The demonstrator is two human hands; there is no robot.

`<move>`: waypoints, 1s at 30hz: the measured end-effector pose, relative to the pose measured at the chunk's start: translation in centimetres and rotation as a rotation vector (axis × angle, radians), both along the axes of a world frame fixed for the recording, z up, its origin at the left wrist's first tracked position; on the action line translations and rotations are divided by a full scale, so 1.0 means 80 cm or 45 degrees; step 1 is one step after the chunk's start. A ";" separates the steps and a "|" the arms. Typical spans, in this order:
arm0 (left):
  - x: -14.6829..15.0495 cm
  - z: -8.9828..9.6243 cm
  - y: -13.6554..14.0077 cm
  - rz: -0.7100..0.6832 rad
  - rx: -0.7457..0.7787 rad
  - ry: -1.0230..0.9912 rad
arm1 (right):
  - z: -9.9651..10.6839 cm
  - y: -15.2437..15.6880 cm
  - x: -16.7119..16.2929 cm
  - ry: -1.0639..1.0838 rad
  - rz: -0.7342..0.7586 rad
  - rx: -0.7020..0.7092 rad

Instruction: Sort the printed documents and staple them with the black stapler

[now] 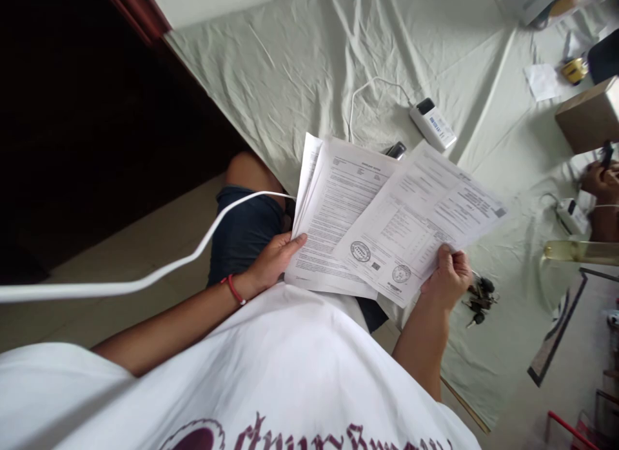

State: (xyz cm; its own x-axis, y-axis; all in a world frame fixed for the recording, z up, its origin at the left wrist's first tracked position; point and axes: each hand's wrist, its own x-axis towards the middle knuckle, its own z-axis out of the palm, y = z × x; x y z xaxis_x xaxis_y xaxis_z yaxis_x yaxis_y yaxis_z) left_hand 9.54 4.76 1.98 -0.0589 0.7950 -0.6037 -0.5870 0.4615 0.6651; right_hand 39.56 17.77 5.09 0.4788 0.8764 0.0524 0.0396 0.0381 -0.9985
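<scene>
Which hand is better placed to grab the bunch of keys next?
Likely the right hand: it's beside the keys, though gripping the stamped sheet. The left hand holds the other sheets, farther away.

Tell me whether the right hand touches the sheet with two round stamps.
Touching. In the head view, the right hand grips the stamped sheet, thumb lying over its lower right edge.

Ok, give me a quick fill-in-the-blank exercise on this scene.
The thin red-and-white bracelet is on the ____ wrist.
The white paper sheet with two rounded ink stamps is held in the ____ hand.
On the pale grey-green cloth beside that hand lies a small dark bunch of ____.
Missing words: left; right; keys.
</scene>
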 end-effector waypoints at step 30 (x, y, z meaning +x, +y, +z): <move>0.004 0.006 0.003 0.093 -0.083 0.052 | 0.011 0.001 0.038 -0.002 -0.228 0.108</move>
State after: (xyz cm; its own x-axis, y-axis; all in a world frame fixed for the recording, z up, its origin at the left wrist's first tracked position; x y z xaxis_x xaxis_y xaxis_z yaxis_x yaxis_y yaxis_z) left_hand 9.90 5.00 2.48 -0.1414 0.7467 -0.6499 -0.5936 0.4615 0.6593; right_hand 42.63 17.84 5.95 0.6262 0.7698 0.1235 0.0552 0.1142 -0.9919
